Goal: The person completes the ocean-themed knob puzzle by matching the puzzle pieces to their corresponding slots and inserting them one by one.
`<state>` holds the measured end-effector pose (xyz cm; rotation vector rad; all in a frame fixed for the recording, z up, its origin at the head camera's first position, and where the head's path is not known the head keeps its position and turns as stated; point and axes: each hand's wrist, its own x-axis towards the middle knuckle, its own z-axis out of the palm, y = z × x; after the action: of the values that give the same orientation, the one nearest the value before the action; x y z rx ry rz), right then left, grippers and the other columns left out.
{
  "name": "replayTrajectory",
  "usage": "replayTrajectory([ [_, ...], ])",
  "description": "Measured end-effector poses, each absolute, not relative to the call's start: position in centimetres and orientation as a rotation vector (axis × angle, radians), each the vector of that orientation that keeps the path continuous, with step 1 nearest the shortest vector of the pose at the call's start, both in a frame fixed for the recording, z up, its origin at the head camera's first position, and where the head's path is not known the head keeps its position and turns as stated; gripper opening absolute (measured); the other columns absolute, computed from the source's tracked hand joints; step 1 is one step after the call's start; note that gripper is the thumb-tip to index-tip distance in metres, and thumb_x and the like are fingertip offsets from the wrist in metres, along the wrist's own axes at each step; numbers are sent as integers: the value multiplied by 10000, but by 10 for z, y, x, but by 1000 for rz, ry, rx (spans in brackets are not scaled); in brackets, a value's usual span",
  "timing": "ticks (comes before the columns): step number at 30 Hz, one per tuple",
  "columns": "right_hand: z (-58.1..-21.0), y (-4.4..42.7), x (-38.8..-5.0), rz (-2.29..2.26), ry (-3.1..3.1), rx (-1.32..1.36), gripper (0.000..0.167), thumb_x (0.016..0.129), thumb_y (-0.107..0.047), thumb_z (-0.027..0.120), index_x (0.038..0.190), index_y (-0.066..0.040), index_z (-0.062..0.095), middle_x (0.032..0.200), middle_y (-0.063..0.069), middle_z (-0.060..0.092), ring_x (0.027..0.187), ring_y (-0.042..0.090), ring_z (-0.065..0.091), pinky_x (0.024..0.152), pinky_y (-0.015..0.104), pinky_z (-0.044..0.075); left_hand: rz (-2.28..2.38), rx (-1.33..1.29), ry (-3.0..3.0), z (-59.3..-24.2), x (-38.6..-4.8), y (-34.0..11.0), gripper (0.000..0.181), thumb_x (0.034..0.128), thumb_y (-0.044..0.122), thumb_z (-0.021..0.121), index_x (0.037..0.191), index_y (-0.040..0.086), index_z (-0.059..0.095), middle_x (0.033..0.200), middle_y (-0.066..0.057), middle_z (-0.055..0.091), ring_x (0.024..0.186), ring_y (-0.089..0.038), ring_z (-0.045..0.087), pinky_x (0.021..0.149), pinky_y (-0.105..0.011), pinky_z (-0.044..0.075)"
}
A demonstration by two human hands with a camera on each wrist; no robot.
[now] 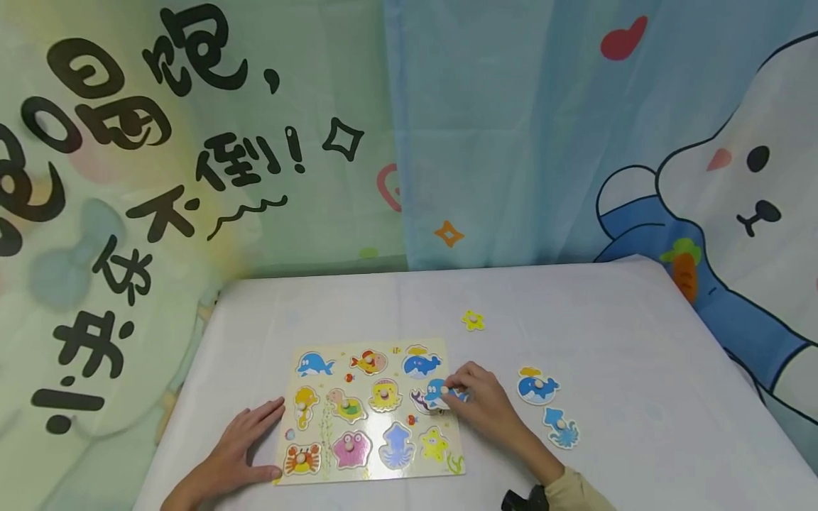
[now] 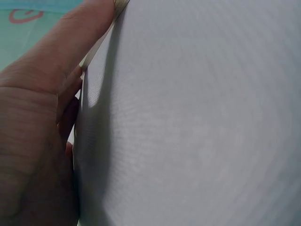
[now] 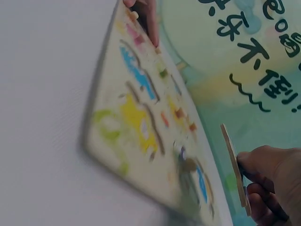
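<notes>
A cream wooden peg puzzle board with sea animals lies on the table. My left hand rests at its left edge, fingers extended and thumb at the near corner; in the left wrist view the thumb touches the edge. Over the board's right side, my right hand pinches a blue animal puzzle piece. The right wrist view shows this piece edge-on, raised off the board. Knobbed pieces on the board include a crab and a yellow octopus.
Loose on the white table lie a yellow starfish piece behind the board, and a blue whale piece and a blue squid piece to the right. A printed curtain hangs behind the table.
</notes>
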<state>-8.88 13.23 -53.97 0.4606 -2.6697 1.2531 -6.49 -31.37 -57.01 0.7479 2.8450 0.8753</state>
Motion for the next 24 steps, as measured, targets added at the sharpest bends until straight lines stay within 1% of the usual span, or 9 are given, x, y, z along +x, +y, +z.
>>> replayTrajectory([
  [4, -533, 108, -103, 1268, -2696, 539, 88, 816, -97, 743, 899, -74, 728, 843, -3, 585, 804, 150, 620, 729, 258, 545, 877, 756, 2842, -572, -64, -313, 925, 705, 497, 808, 1474, 159, 422, 1508, -142, 424, 1379, 204, 74, 1071, -8, -87],
  [6, -532, 96, -110, 1257, -2713, 568, 86, 825, -111, 731, 901, -72, 728, 844, 5, 581, 802, 144, 612, 725, 247, 538, 861, 742, 2841, -572, -64, -313, 928, 708, 512, 801, 1480, 172, 413, 1516, -126, 418, 1375, 214, 65, 1073, -9, -94],
  [8, -530, 83, -118, 1249, -2731, 599, 86, 832, -130, 725, 900, -77, 729, 844, 2, 580, 795, 137, 591, 722, 229, 515, 846, 728, 2842, -572, -65, -314, 931, 712, 526, 794, 1484, 182, 405, 1523, -111, 412, 1393, 173, 95, 1074, -9, -98],
  [10, -529, 69, -127, 1266, -2748, 641, 93, 853, -154, 709, 911, -83, 729, 854, 9, 587, 792, 145, 573, 724, 220, 486, 831, 709, 2842, -570, -65, -315, 935, 711, 539, 789, 1487, 191, 401, 1529, -96, 408, 1416, 61, 160, 1073, -7, -100],
  [14, -527, 34, -141, 1276, -2808, 702, 123, 892, -210, 674, 944, -114, 731, 891, -7, 596, 812, 132, 560, 733, 215, 456, 836, 738, 2848, -569, -66, -318, 934, 703, 518, 802, 1477, 167, 416, 1515, -127, 419, 1429, 97, 132, 1070, -5, -101],
  [17, -525, 9, -149, 1210, -2861, 697, 152, 896, -249, 674, 968, -129, 734, 906, -31, 594, 813, 96, 558, 741, 207, 455, 859, 760, 2848, -571, -65, -317, 932, 696, 492, 815, 1473, 159, 423, 1509, -147, 422, 1381, 229, 32, 1070, -10, -102],
  [21, -525, -18, -159, 1108, -2901, 678, 171, 882, -264, 687, 974, -130, 737, 899, -46, 591, 777, 50, 523, 746, 194, 436, 856, 721, 2827, -572, -65, -314, 932, 703, 514, 804, 1483, 191, 408, 1526, -121, 406, 1374, 235, 27, 1052, 0, -111],
  [24, -525, -37, -168, 1039, -2906, 695, 162, 883, -263, 684, 966, -135, 738, 902, -53, 598, 777, 38, 523, 771, 193, 449, 840, 715, 2821, -570, -66, -315, 931, 707, 521, 798, 1486, 201, 402, 1528, -111, 402, 1379, 201, 63, 1042, 2, -109],
])
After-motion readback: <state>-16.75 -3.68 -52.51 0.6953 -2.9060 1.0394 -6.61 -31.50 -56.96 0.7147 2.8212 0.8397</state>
